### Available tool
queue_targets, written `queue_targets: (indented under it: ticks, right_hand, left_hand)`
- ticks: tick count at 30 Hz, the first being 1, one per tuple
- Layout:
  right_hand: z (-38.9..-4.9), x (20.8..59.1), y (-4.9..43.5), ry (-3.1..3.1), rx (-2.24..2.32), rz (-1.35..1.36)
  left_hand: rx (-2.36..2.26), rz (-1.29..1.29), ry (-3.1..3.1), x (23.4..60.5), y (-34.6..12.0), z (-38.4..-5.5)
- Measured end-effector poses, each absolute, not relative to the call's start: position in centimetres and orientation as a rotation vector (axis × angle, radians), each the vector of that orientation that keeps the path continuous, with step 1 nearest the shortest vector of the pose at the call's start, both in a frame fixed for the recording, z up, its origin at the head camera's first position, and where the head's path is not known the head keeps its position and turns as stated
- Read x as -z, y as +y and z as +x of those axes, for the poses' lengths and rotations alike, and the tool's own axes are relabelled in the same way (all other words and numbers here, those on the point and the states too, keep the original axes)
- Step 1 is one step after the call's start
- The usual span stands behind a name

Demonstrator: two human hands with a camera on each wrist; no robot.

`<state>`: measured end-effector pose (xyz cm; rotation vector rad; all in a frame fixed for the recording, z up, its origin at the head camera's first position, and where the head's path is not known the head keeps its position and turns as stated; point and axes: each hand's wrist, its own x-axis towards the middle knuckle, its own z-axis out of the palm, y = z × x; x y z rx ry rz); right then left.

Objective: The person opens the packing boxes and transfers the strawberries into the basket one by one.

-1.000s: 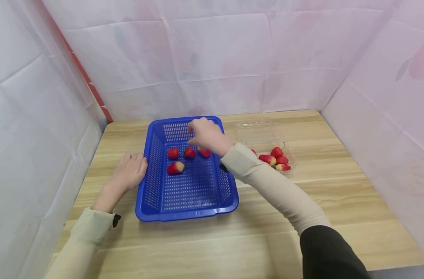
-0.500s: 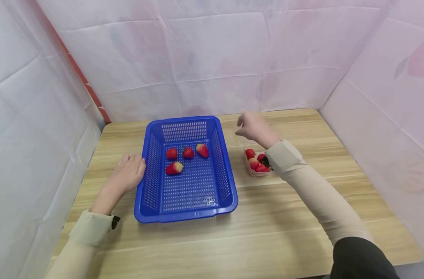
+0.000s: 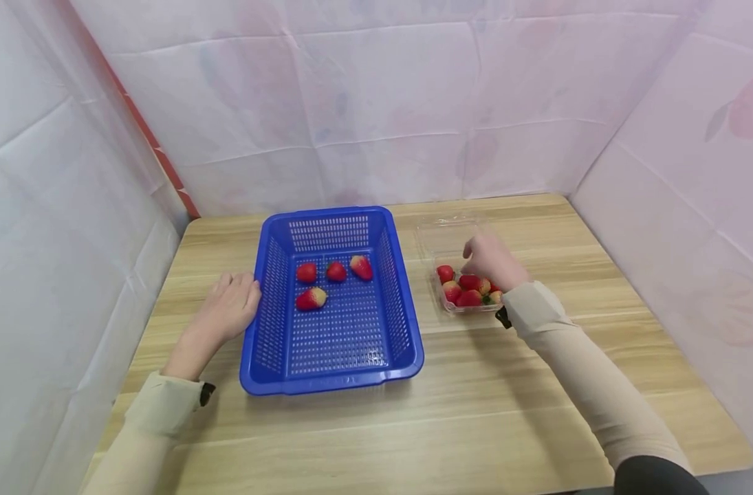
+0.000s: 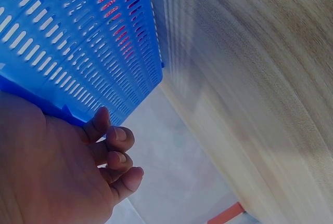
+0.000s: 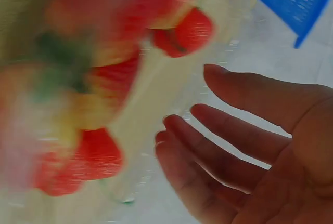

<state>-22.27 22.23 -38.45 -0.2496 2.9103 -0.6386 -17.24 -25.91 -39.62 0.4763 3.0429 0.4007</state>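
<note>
A blue plastic basket (image 3: 329,385) stands on the table with several strawberries (image 3: 311,298) on its perforated floor. My left hand (image 3: 229,306) rests against the basket's left rim. In the left wrist view its fingers (image 4: 120,134) are loosely curled beside the outer wall, not wrapped round it. Over a clear plastic clamshell box (image 3: 453,307) to the right reaches my right hand (image 3: 495,261). Red and pale-tipped strawberries (image 3: 469,298) fill the box. In the right wrist view the fingers and thumb are spread apart with nothing between them, close to the strawberries (image 5: 104,156).
The box's transparent lid (image 3: 450,234) lies folded back behind it. A wooden table (image 3: 376,440) carries everything. White printed sheets (image 3: 376,103) rise at the back and both sides, with a red strip (image 3: 147,130) in the left corner.
My right hand has moved right, from above the basket to over the clear box. A strawberry under it at first now lies fully visible in the basket. My left hand has stayed put.
</note>
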Motion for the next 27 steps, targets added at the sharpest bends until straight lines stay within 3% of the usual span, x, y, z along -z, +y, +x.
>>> queue_targets:
  ticks: [7,27]
  right_hand:
    - [-21.0,40.7,23.4,2.890,0.578,-0.096]
    - [-20.6,42.4,23.6,2.914,0.602,-0.048]
  left_hand:
    - [-0.401,0.475,3.041,39.7,-25.9,-17.3]
    - [-0.396,0.455,3.031,39.7,-25.9,-17.3]
